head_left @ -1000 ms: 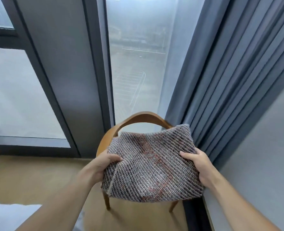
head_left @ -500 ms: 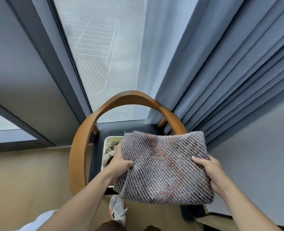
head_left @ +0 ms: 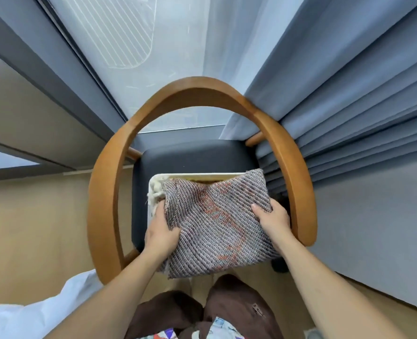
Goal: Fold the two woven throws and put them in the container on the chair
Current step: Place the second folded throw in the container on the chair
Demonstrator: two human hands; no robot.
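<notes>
A folded grey woven throw [head_left: 217,223] with reddish streaks lies flat over a white container [head_left: 197,176] on the chair's dark seat [head_left: 190,157]. My left hand [head_left: 162,231] grips the throw's left edge and my right hand [head_left: 272,220] grips its right edge. The throw covers most of the container; only the far rim and left wall show. Cream fringe [head_left: 156,189] of another cloth pokes out at the container's far left corner; the rest of that cloth is hidden.
The chair has a curved wooden armrest hoop [head_left: 202,90] around the seat. Grey-blue curtains [head_left: 349,81] hang close on the right, a window [head_left: 134,37] lies beyond. White bedding [head_left: 31,311] sits at lower left, my brown trouser legs [head_left: 227,304] below.
The view has tipped down over the chair. Both hands have lowered the folded throw from in front of the chair down onto the container on the seat.
</notes>
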